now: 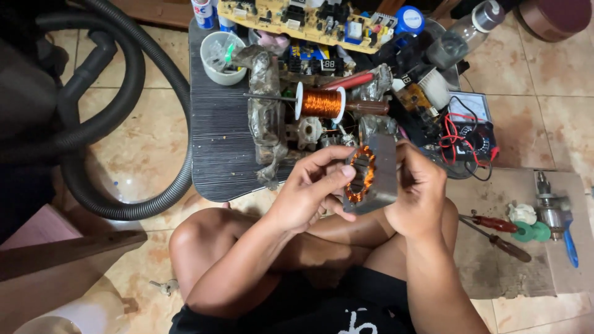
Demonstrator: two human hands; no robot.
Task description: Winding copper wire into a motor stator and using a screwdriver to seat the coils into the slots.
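A grey square motor stator with copper windings around its round bore is held upright over my crossed legs. My left hand grips its left side, thumb and fingers laid across the copper coil. On the right edge, my right hand clasps it from behind. A spool of copper wire rests on a long rod across the small dark ribbed table just beyond the hands.
A green circuit board, a white cup, a multimeter with red and black leads and loose parts crowd the table. A black corrugated hose loops at left. Screwdrivers lie on cardboard at right. Keys are on the floor tiles.
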